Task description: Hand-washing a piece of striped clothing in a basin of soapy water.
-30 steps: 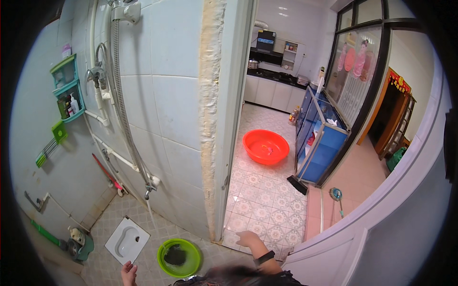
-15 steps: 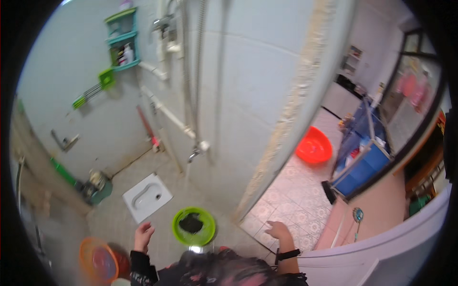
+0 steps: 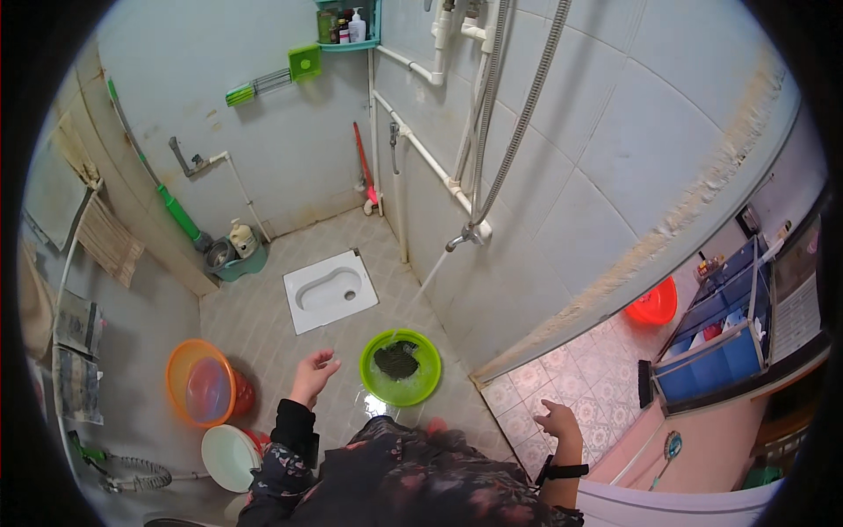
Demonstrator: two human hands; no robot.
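A lime-green basin (image 3: 429, 383) stands on the floor in front of me. In its water lies a dark, textured piece (image 3: 396, 361) that looks like cloth or mesh; its kind is not clear. Water runs from a wall tap (image 3: 463, 237) toward the basin. My left hand (image 3: 314, 378) hovers left of the basin, empty, its fingers loosely bent and apart. To the right of the basin, near the doorway, my right hand (image 3: 559, 421) is held in the air with fingers spread and nothing in it. Neither hand touches anything.
A white squat toilet (image 3: 331, 292) is set in the floor beyond the basin. At left stand an orange bucket (image 3: 176, 386) and a white bucket (image 3: 230, 459). Through the doorway at right are a red basin (image 3: 654, 303) and a blue rack (image 3: 716, 364).
My view has turned left and lower, so the room has shifted rightward in the picture. Both hands remain raised and empty on either side of the basin.
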